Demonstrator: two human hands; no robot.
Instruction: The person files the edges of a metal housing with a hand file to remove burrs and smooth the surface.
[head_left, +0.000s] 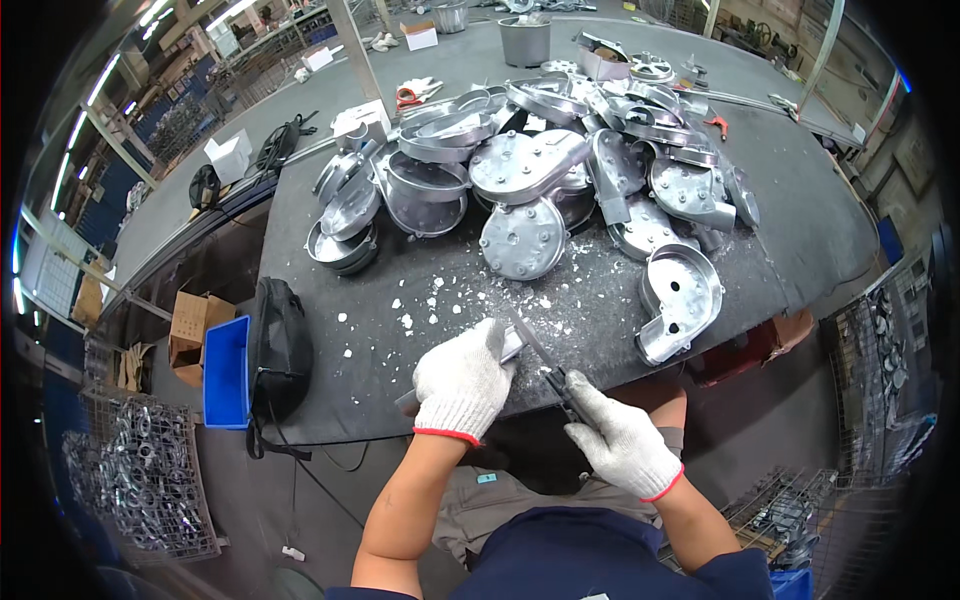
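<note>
My left hand (465,375), in a white knitted glove with a red cuff, is closed around a silvery metal part (513,345) near the table's front edge. Most of that part is hidden under the glove. A flat file (533,338) is in my gloved right hand (625,440), its dark handle end between the fingers. The blade points up and to the left, beside the metal part; whether they touch I cannot tell. Pale chips and flakes (437,300) lie scattered beyond my hands. To the right rests a single round metal housing (690,290) with a short spout.
A heap of silvery cast housings (530,160) covers the far part of the dark table (330,400). On the left are a black bag (282,345), a blue bin (226,375) and a cardboard box (192,325). A grey bucket (526,42) stands behind the heap.
</note>
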